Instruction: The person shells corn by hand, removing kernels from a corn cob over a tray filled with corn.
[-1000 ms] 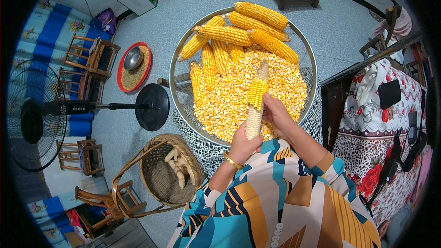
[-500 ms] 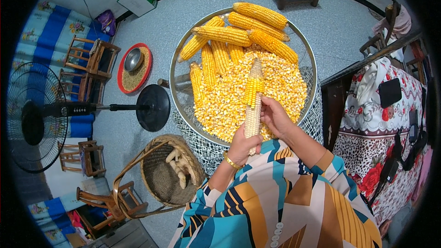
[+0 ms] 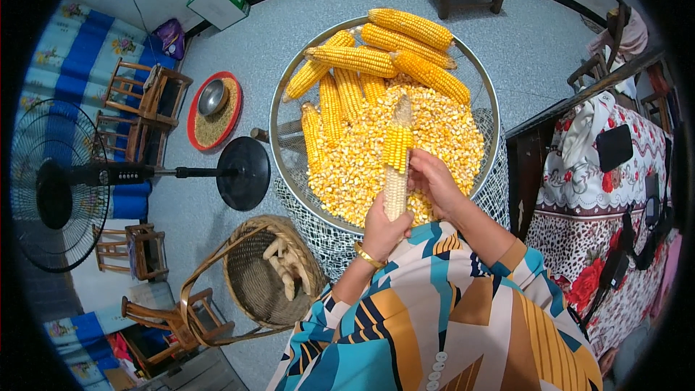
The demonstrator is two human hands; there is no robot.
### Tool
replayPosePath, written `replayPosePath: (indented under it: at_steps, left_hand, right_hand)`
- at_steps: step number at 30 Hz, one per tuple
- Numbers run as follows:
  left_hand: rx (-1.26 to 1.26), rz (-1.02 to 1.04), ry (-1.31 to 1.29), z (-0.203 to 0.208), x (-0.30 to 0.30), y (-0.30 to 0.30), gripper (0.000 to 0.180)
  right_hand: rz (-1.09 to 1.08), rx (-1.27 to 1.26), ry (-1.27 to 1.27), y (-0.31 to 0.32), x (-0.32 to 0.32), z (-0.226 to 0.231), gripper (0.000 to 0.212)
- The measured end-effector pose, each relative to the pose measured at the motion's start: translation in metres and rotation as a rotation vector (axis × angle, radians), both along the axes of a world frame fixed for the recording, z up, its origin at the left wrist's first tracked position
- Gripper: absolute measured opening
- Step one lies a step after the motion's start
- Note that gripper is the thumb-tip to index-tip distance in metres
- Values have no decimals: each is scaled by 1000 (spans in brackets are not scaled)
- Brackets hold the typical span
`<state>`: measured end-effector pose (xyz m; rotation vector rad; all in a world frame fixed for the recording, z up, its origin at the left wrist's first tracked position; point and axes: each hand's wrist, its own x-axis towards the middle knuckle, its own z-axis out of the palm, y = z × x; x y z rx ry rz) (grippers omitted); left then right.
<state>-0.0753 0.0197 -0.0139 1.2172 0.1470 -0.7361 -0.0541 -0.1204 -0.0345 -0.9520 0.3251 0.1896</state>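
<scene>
A partly stripped corn cob (image 3: pixel 396 192) points away from me over the round tray (image 3: pixel 276 134). Its lower part and tip are bare and pale, with a band of yellow kernels between. My left hand (image 3: pixel 384 226) is closed round the near end. Against the cob's right side, just at the lower edge of the kernel band, my right hand (image 3: pixel 432 177) has its fingers curled in; the fingertips are partly hidden. Loose kernels (image 3: pixel 441 127) cover much of the tray. Several full corn cobs (image 3: pixel 352 60) lie along its far and left sides.
A wicker basket (image 3: pixel 242 286) with stripped cobs (image 3: pixel 286 264) stands left of me. Beyond it are a standing fan (image 3: pixel 242 174) and a red tray (image 3: pixel 235 112) holding grain and a metal bowl (image 3: pixel 213 97). A table with a floral cloth (image 3: pixel 572 217) is on the right.
My right hand stays at the cob, with only a slight shift of its fingers. The cob's near end is now more covered by my left hand. The whole view has shifted slightly.
</scene>
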Motion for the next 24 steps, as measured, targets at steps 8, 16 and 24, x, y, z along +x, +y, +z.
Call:
replayPosePath:
  at_steps: [8, 16, 24]
  left_hand:
    - [102, 60, -251, -14, 1, -2, 35]
    - [81, -19, -64, 2, 2, -2, 42]
    - [35, -23, 43, 4, 5, 4, 37]
  right_hand:
    - [196, -318, -67, 7, -2, 4, 37]
    - [221, -388, -108, 0, -2, -4, 40]
    - [321, -331, -120, -8, -4, 2, 34]
